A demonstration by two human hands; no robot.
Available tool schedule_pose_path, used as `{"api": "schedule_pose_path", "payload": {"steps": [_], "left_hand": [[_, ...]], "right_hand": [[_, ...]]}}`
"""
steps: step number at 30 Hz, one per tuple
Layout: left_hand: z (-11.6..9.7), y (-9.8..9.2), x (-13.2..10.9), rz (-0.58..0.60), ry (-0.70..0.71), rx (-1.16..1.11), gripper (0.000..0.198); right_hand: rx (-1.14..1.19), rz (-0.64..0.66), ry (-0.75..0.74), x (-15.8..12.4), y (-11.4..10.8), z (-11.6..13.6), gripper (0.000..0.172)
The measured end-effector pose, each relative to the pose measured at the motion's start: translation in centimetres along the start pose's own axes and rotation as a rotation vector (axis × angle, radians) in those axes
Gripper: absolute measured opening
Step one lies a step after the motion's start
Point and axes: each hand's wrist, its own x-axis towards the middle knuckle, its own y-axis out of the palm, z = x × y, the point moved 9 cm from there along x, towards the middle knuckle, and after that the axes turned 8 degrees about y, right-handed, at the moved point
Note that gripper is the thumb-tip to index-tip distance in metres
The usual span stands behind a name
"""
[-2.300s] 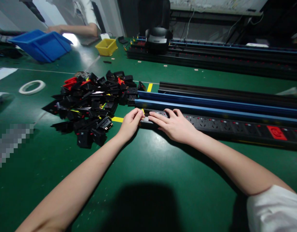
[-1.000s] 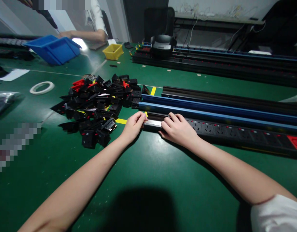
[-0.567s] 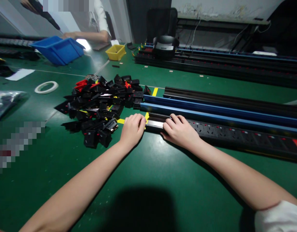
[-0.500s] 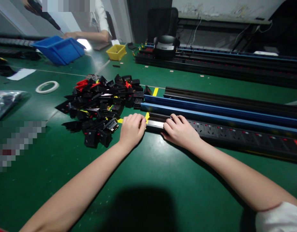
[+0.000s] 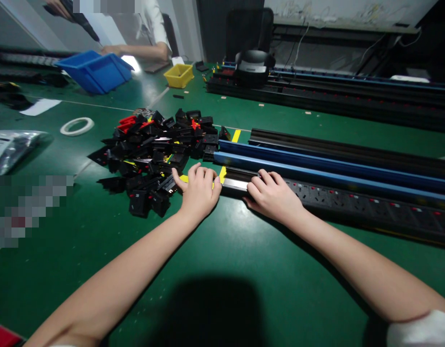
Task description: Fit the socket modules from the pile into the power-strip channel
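A long black power strip (image 5: 338,198) with a row of sockets and small red parts lies on the green table (image 5: 222,260). My right hand (image 5: 275,195) is closed around it near its left end, fingers over the far edge and thumb at the near side. Left of the hand the strip shows a bare silver-edged stretch of housing (image 5: 235,183). My left hand (image 5: 199,190) is at the strip's left end, palm down, fingers apart, the little finger sticking out leftward. Its thumb is beside the strip's end. Beyond it lies a heap of black socket modules (image 5: 150,149), some red.
Blue rails (image 5: 280,164) and a black rail (image 5: 298,142) lie behind the strip. A roll of white tape (image 5: 76,126), a blue bin (image 5: 95,72) and a yellow bin (image 5: 179,75) stand farther off. A co-worker's arm (image 5: 135,51) reaches over the table's far side.
My left hand has opened from bent, gathered fingers to spread ones, the little finger now pointing left. My right hand keeps its hold. The view has shifted slightly.
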Motion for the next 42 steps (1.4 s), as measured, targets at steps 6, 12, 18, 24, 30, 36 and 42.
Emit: {"api": "schedule_pose_path", "payload": {"steps": [6,12,18,24,30,36,42], "left_hand": [[-0.1,-0.2,-0.1,0.014,-0.027,0.047,0.035],[-0.2,0.0,-0.1,0.008,0.000,0.055,0.036],[-0.4,0.0,-0.1,-0.009,0.041,0.065,0.034],[-0.4,-0.7,-0.3,-0.062,0.007,0.053,0.030],[-0.4,-0.5,-0.2,-0.046,0.025,0.080,0.033],[-0.2,0.2,0.2,0.005,0.063,-0.049,0.034],[0.2,0.1,0.7,0.028,0.042,-0.251,0.025]], "right_hand": [[-0.012,-0.001,-0.006,0.0,0.1,0.0,0.025],[0.007,-0.006,0.003,0.0,0.0,0.0,0.024],[0.006,-0.003,-0.001,0.0,0.0,0.0,0.026],[0.022,0.000,0.004,0.0,0.1,0.0,0.024],[0.009,-0.003,0.000,-0.1,0.2,0.0,0.025],[0.017,-0.003,0.004,-0.1,0.2,0.0,0.025],[0.001,-0.006,-0.003,-0.1,0.2,0.0,0.025]]}}
